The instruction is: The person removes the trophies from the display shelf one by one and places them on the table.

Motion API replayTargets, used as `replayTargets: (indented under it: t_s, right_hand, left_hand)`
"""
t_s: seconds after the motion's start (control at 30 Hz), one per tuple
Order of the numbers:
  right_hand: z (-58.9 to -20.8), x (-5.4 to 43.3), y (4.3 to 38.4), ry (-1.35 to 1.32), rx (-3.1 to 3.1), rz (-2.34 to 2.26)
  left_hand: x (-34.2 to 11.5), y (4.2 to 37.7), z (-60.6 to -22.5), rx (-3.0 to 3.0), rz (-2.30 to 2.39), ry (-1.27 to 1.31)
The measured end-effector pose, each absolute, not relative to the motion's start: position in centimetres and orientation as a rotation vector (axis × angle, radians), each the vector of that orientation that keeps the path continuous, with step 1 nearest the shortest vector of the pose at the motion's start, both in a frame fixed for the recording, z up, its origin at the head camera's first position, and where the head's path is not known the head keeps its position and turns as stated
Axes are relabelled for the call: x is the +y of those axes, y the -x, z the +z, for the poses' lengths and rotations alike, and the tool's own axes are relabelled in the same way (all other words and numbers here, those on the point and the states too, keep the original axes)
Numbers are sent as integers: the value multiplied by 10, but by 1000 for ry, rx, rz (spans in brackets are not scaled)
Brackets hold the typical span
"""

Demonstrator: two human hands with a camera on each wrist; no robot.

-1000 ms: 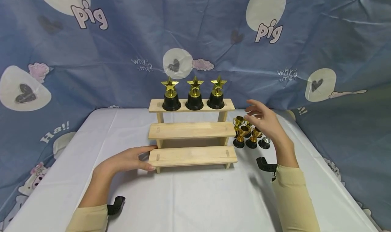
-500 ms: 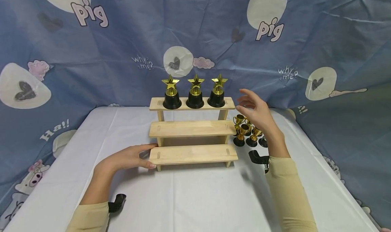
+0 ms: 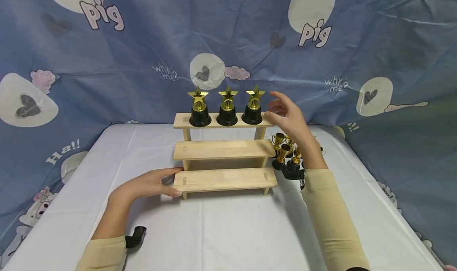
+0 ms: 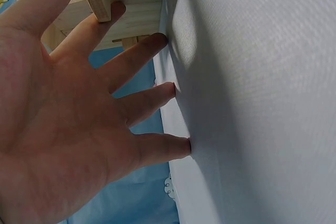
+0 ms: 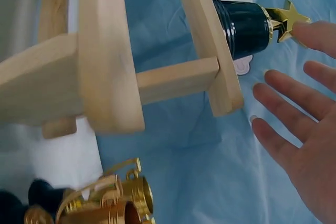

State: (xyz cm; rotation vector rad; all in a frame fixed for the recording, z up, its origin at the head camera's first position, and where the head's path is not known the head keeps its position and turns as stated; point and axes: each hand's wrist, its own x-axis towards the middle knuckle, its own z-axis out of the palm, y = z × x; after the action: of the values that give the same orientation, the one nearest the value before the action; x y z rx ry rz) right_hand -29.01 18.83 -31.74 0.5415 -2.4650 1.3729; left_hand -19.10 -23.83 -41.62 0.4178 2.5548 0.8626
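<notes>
A three-step wooden display stand (image 3: 225, 148) stands on the white table. On its top step are three star trophies (image 3: 252, 115), gold stars on black bases, side by side. My left hand (image 3: 146, 183) touches the left end of the bottom step; in the left wrist view its fingers (image 4: 139, 100) are straight and spread, some tips at the tablecloth. Just right of the rightmost star trophy (image 5: 249, 30) hovers my right hand (image 3: 290, 118), thumb and fingers apart and holding nothing. One finger overlaps the star's tip in the right wrist view, so contact there is unclear.
Several small cup trophies (image 3: 281, 158), gold with black bases, are grouped on the table right of the stand, partly hidden by my right forearm. Behind the table (image 3: 232, 231) hangs a blue printed cloth (image 3: 143, 84).
My right hand has moved left and up, from above the cup trophies to beside the rightmost star trophy. The left hand stays at the stand's bottom step.
</notes>
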Motion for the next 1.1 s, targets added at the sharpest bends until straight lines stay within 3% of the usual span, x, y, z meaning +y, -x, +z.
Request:
replayTargets:
  t_s: [0.6, 1.1]
  right_hand:
    - [-302, 170, 316, -630, -2396, 1439]
    - [-298, 159, 317, -574, -2350, 1412]
  left_hand:
    - [-237, 193, -418, 2551, 862, -400]
    - [-237, 193, -418, 2549, 868, -392]
